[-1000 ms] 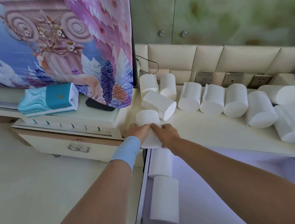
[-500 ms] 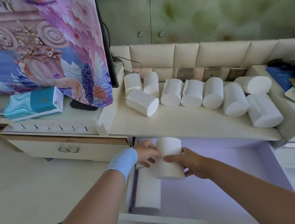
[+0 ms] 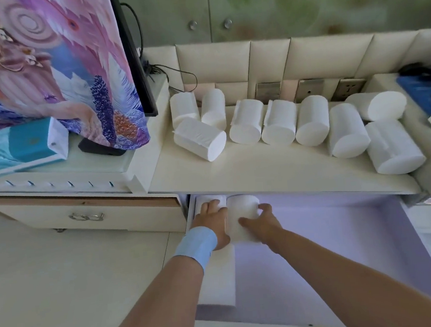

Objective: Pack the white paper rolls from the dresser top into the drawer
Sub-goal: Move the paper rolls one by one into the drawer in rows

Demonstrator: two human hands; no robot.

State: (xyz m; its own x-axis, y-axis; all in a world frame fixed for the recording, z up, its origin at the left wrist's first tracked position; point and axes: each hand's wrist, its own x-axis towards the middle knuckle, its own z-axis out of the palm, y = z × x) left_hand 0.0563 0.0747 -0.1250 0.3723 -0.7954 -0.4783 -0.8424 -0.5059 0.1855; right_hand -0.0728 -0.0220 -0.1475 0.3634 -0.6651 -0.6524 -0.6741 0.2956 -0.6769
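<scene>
Several white paper rolls (image 3: pixel 279 125) lie along the back of the cream dresser top (image 3: pixel 274 168). Below it the drawer (image 3: pixel 347 256) stands pulled out, lilac inside. One white roll (image 3: pixel 242 213) sits at the drawer's back left, and both hands are on it. My right hand (image 3: pixel 262 221) grips its right side with curled fingers. My left hand (image 3: pixel 211 221), blue band on the wrist, holds its left side and lies over other rolls (image 3: pixel 217 280) lined along the drawer's left wall.
A screen draped in a patterned cloth (image 3: pixel 52 65) stands on the lower cabinet at left, with a teal tissue pack (image 3: pixel 17 149) before it. Wall sockets (image 3: pixel 309 90) sit behind the rolls. Blue and dark items (image 3: pixel 421 85) lie at far right.
Both hands carried the roll from the dresser's front edge down into the drawer, ending at its back left beside the rolls lying there. The camera view shifted right.
</scene>
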